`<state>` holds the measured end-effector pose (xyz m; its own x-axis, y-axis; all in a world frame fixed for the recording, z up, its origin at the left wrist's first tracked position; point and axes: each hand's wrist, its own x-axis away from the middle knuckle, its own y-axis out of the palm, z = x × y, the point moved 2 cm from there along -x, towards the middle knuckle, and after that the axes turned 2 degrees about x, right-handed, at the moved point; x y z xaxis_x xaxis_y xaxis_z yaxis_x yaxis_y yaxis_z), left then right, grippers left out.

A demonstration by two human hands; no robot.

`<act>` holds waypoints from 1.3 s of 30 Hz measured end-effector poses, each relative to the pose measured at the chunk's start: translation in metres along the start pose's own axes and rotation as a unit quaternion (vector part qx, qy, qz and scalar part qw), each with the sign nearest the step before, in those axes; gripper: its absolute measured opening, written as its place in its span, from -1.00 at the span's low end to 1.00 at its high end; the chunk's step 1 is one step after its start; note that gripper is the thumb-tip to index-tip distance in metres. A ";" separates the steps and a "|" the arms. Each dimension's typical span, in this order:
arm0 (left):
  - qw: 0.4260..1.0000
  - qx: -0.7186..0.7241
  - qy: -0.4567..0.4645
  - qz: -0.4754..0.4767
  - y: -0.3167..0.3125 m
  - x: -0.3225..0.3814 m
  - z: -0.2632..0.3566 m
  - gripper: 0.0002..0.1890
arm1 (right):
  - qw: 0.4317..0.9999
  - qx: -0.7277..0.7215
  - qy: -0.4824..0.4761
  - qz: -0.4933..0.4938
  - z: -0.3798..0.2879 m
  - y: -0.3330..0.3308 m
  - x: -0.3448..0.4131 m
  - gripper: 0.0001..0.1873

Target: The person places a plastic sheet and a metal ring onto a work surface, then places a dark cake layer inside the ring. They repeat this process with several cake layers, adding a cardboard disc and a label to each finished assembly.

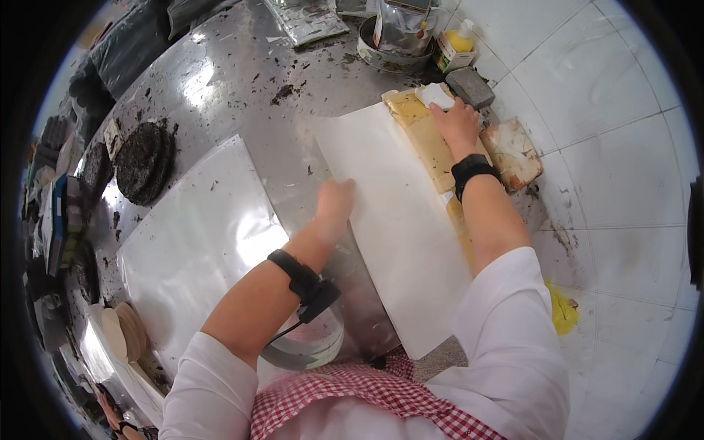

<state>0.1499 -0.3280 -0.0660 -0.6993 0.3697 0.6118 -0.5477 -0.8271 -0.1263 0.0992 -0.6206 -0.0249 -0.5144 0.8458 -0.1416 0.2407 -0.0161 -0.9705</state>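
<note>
A stack of large white sheets point(410, 220) lies before me on the metal table, its right side meeting a tan wrapped, taped bundle point(423, 137). My right hand point(461, 127) is at the far end of that bundle, with thumb and fingers around a small white folded pad point(434, 95). At the left edge of the sheets is my left hand point(334, 203), slightly blurred with curled fingers; whether it grips the edge is unclear. To its left lies a stack of clear glossy plastic sheets point(201, 231). A round clear bowl point(305, 346) stands below my left forearm.
Dark round cakes point(144, 163) sit at left beside the plastic. Round pale discs point(125, 333) are at lower left. A grey block point(470, 87) and a stained brick-like block point(511, 154) flank the bundle. A metal basin point(393, 59) and yellow pump bottle point(460, 39) stand behind, near the tiled wall.
</note>
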 end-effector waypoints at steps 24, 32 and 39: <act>0.985 0.127 -0.024 -0.116 0.001 0.019 0.020 -0.57 | 0.860 -0.461 -0.097 -0.195 0.035 -0.085 0.125 -0.32; 0.778 -0.263 0.487 -0.297 0.081 0.090 0.050 -0.22 | 0.784 -0.601 0.153 0.016 0.170 -0.193 0.292 -0.42; 0.608 -0.498 0.591 -0.184 0.139 0.065 0.029 -0.25 | 0.995 -0.081 0.057 -0.013 0.226 -0.170 0.305 -0.38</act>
<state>0.0415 -0.4316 -0.0214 0.0356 0.9845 -0.1715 -0.3625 -0.1472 -0.9203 -0.2845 -0.4803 0.0527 -0.4282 0.8996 -0.0856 0.3627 0.0844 -0.9281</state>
